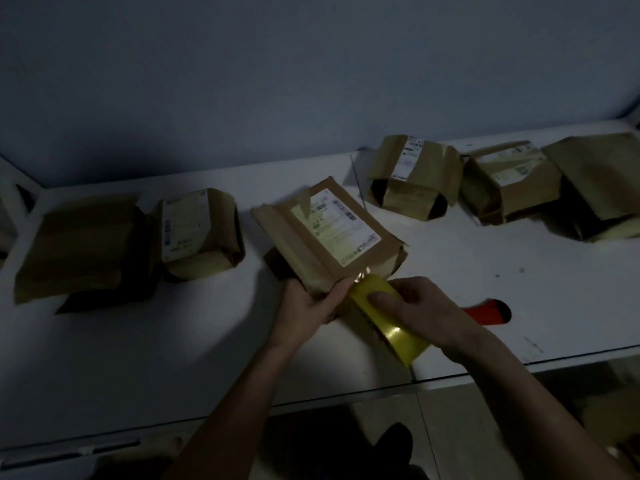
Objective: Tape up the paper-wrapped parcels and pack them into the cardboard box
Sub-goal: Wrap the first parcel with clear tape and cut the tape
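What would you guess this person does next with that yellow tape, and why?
Probably the right hand draws the yellow tape further along the middle parcel and presses it down. The tape already meets the parcel's near edge, where the left hand grips the parcel, and the wrapping at its right end looks loose.

Left hand [311,303] grips parcel [325,237], right hand [422,306] tape [388,320]

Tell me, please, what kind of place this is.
Probably a small packing or shipping station: paper-wrapped parcels with shipping labels lie along a white table, and the right hand holds yellow tape.
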